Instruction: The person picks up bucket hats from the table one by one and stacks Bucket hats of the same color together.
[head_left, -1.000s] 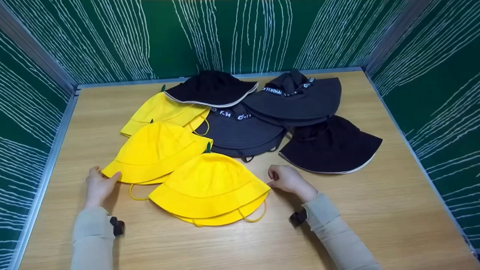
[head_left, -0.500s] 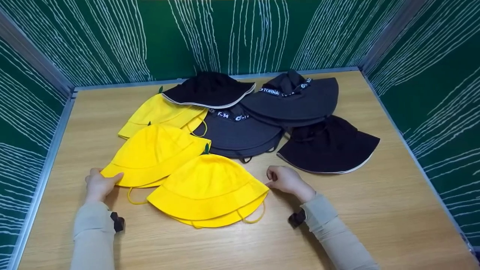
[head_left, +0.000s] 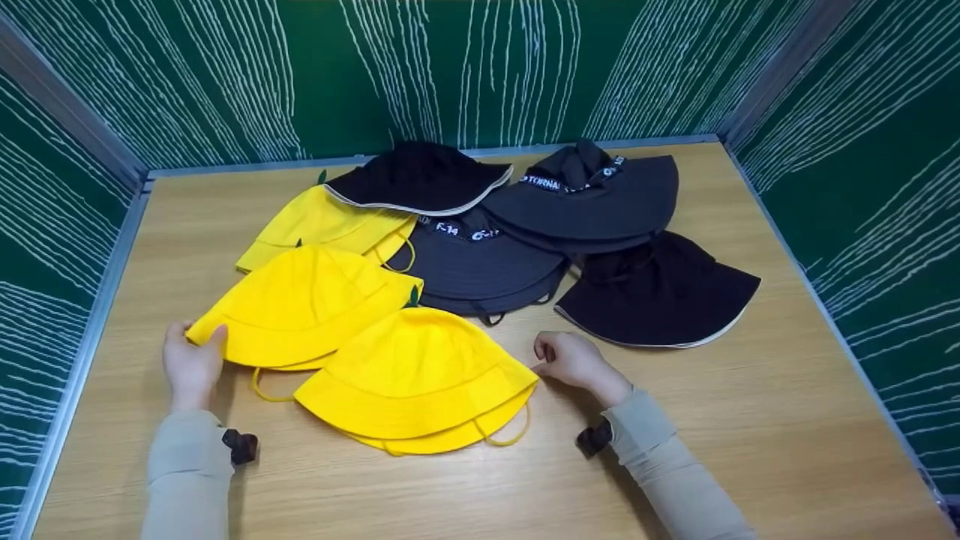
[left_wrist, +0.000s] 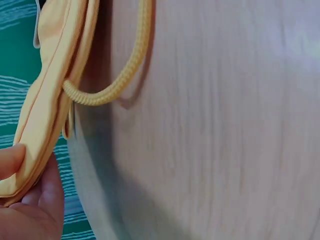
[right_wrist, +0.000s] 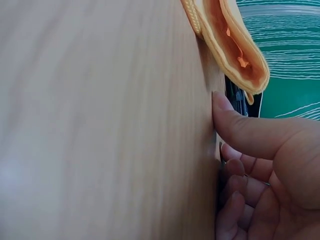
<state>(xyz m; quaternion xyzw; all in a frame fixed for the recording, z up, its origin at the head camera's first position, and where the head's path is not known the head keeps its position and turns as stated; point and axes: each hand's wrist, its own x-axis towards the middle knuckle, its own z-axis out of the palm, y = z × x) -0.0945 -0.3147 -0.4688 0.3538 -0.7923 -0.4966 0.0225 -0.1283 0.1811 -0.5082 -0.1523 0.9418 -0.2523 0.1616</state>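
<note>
My left hand pinches the left brim corner of the middle-left yellow hat; in the left wrist view the thumb and fingers of the hand hold the brim from both sides. The front yellow hat lies on the table and overlaps it. Just off that hat's right tip is my right hand. In the right wrist view the hand has loosely curled fingers, holds nothing, and stands below the yellow brim.
A third yellow hat lies behind, partly under a black hat. Two dark grey hats with lettered bands and another black hat overlap to the right. Green panels enclose the table at the back and sides.
My left hand has shifted slightly left and away from me, drawing the pinched corner of the yellow hat outward. The right hand and the other hats stay practically in place.
</note>
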